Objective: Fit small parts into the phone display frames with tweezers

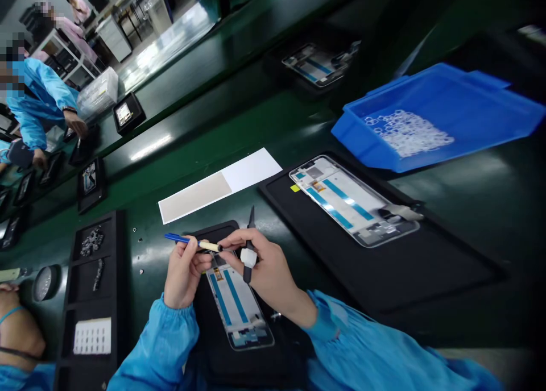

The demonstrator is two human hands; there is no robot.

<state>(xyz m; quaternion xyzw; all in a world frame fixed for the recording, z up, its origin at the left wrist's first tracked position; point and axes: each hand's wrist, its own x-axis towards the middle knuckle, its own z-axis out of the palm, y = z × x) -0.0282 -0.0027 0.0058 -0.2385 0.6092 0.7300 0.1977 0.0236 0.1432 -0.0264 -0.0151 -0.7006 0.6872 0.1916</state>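
Observation:
Between the fingers of my left hand point(183, 271) is a slim pen-like tool point(210, 245) with a blue end, a cream barrel and a black tip. My right hand point(273, 271) closes its thumb and forefinger at that black tip. A dark, pointed tool like tweezers point(251, 217), with a white wrap point(248, 257) around it, is also tucked in my right hand. Beneath both hands lies a phone frame point(234, 300) with two blue strips, on a black mat point(213, 357). My hands cover part of its upper end.
At right, another phone frame point(341, 200) rests on a black tray point(435, 271), below a blue bin point(482, 107) of small clear pieces. A white card point(256, 169) lies ahead. A compartment tray point(70, 294) stands left. Co-workers' hands point(75, 123) work at far left; another person's arm point(19, 328) is nearby.

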